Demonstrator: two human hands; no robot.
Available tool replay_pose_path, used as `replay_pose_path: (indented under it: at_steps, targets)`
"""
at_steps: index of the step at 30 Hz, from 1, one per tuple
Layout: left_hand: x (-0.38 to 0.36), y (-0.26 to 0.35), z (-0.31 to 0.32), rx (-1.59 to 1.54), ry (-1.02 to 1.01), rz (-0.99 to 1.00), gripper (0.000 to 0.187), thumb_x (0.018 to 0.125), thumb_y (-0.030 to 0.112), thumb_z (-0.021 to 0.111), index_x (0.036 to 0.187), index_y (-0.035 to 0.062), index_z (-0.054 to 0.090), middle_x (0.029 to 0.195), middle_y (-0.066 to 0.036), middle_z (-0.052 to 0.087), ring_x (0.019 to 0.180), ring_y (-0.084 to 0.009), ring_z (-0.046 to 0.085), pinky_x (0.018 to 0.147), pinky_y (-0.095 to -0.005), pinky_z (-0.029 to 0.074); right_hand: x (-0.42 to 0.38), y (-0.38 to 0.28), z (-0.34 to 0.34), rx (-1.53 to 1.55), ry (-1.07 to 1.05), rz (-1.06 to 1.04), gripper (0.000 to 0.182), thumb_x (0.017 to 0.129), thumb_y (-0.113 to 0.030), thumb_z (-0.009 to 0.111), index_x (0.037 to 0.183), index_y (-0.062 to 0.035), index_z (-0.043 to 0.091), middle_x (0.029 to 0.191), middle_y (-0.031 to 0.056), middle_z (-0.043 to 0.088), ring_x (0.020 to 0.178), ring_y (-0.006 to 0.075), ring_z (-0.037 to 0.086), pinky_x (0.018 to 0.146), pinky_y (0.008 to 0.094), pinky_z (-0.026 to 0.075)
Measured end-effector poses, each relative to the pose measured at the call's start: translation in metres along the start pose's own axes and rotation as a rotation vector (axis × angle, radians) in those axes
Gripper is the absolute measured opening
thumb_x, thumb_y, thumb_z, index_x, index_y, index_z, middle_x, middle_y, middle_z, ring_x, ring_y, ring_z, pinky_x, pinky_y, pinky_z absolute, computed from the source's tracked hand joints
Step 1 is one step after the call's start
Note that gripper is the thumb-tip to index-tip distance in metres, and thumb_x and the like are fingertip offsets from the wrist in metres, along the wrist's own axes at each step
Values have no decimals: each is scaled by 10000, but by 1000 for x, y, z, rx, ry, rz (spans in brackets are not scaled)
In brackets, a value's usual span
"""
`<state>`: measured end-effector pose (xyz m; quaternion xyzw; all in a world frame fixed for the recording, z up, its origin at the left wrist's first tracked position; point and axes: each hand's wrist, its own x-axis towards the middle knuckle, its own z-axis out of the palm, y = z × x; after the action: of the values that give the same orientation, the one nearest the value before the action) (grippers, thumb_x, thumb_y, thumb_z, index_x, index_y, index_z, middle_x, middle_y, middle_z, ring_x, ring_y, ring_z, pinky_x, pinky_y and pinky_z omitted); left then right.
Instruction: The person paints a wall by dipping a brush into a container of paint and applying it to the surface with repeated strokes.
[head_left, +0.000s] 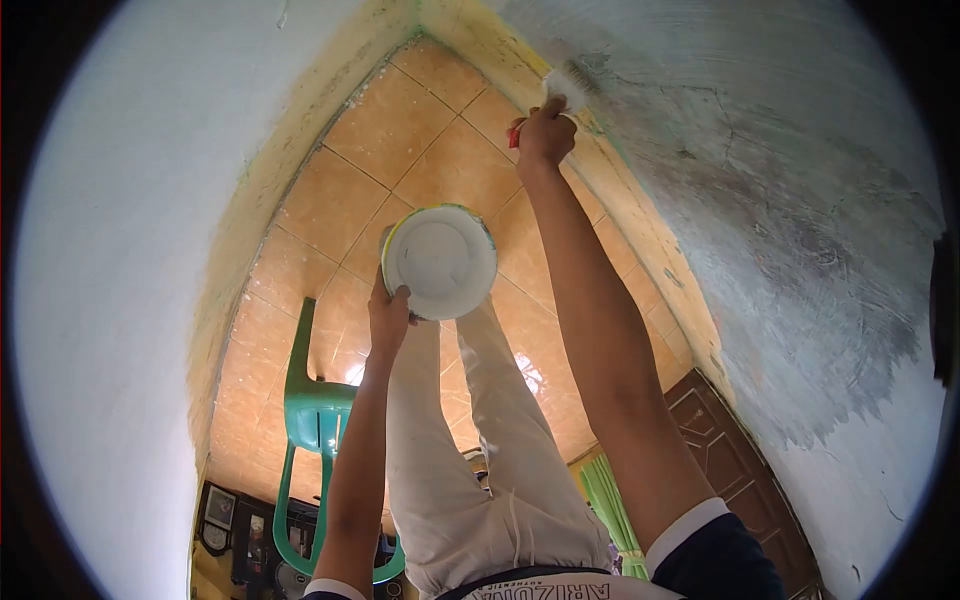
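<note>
My left hand (388, 312) grips the lower left rim of a round white bucket (440, 262), thumb over the edge. White paint coats the inside of the bucket. My right hand (547, 134) is closed around the red handle of a paint brush (568, 86). The white-coated bristles are against the lower part of the right wall (780, 200), near its yellowish bottom band. Grey, streaky patches cover much of that wall.
A green plastic chair (318, 420) is on the orange tiled floor (400, 130) at the lower left. The pale left wall (130, 250) meets the right one at the top. A brown door (735, 460) and a green curtain (610, 505) show lower right.
</note>
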<state>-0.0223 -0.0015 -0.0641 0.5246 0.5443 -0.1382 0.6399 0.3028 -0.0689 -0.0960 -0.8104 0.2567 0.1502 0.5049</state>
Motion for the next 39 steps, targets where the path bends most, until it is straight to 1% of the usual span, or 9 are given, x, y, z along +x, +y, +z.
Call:
replay_pose_path:
  at_steps: [7, 14, 16, 19, 23, 26, 28, 35, 39]
  targets:
    - [3, -4, 2, -3, 16, 2, 655, 894, 48, 483, 1546, 81, 428, 1080, -166, 700, 720, -191, 697, 478, -297, 538, -49, -46, -22, 201, 19, -230, 693, 1125, -475, 270, 694, 4, 525, 443, 108, 535, 343, 206, 537, 355, 335, 452]
    - [-3, 0, 5, 14, -7, -3, 677, 877, 77, 503, 1547, 58, 407, 1141, -144, 660, 777, -175, 682, 491, -276, 532, -44, -53, -19, 191, 59, -144, 632, 1109, -510, 312, 815, 5, 532, 532, 115, 565, 427, 218, 588, 420, 342, 511]
    - [-7, -1, 3, 5, -8, -7, 675, 878, 74, 502, 1547, 59, 408, 1140, -142, 660, 774, -175, 681, 495, -278, 533, -30, -38, -9, 234, 30, 30, 608, 1109, -487, 332, 834, 13, 541, 579, 128, 598, 451, 224, 606, 432, 348, 527]
    - [-11, -5, 3, -12, 13, -10, 663, 890, 46, 489, 1548, 60, 412, 1137, -156, 677, 746, -183, 689, 484, -285, 536, -18, -22, 2, 209, 31, 91, 581, 1109, -462, 355, 847, 20, 549, 620, 133, 622, 470, 225, 620, 443, 350, 540]
    - [-14, -10, 3, -16, 15, -22, 658, 899, 19, 472, 1553, 63, 410, 1142, -165, 695, 719, -188, 696, 476, -290, 538, -21, -29, -7, 189, -6, 102, 568, 1109, -447, 365, 853, 23, 554, 618, 121, 614, 460, 217, 607, 449, 350, 546]
    - [-14, -11, 2, -5, 1, -47, 661, 897, 16, 468, 1553, 70, 411, 1137, -159, 695, 723, -188, 696, 478, -291, 539, -44, -50, -22, 244, -26, -63, 582, 1110, -473, 353, 829, 2, 538, 581, 105, 581, 448, 206, 589, 438, 344, 527]
    - [-13, -11, 2, -9, -2, -38, 659, 896, 17, 468, 1551, 70, 415, 1137, -161, 694, 724, -190, 697, 479, -291, 539, -57, -57, -25, 290, -1, -235, 657, 1122, -479, 307, 726, -2, 524, 459, 102, 536, 358, 209, 558, 366, 327, 464]
    - [-9, -1, 6, 9, -2, -41, 643, 881, 70, 502, 1520, 56, 431, 1115, -131, 658, 738, -161, 663, 486, -279, 512, -29, -37, -16, 229, 59, -156, 669, 1122, -490, 291, 711, -13, 517, 468, 111, 547, 365, 212, 563, 369, 333, 462]
    - [-7, 9, 7, -8, -1, -13, 642, 879, 70, 502, 1517, 53, 436, 1108, -130, 658, 734, -161, 662, 485, -282, 509, -9, -12, -1, 112, -27, -15, 613, 1100, -513, 354, 806, -14, 555, 557, 127, 594, 442, 215, 593, 428, 335, 496]
